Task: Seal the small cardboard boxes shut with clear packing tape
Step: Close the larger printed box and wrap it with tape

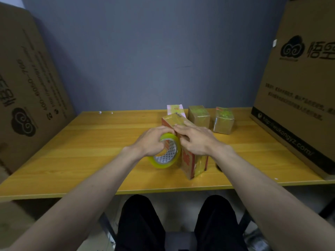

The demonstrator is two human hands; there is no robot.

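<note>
Left hand (153, 140) grips tape roll (165, 153) touching upright box's (192, 160) left side; right hand (194, 140) presses flat atop it.

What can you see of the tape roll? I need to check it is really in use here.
The tape roll is a ring of clear, yellow-green tape wound on a core printed inside with a white-and-dark triangle pattern. It stands on edge on the wooden table, tilted, its opening toward the camera, right beside the tall cardboard box. The left hand grips its top, fingers curled over the rim. Whether a strip runs onto the box cannot be told.
</note>
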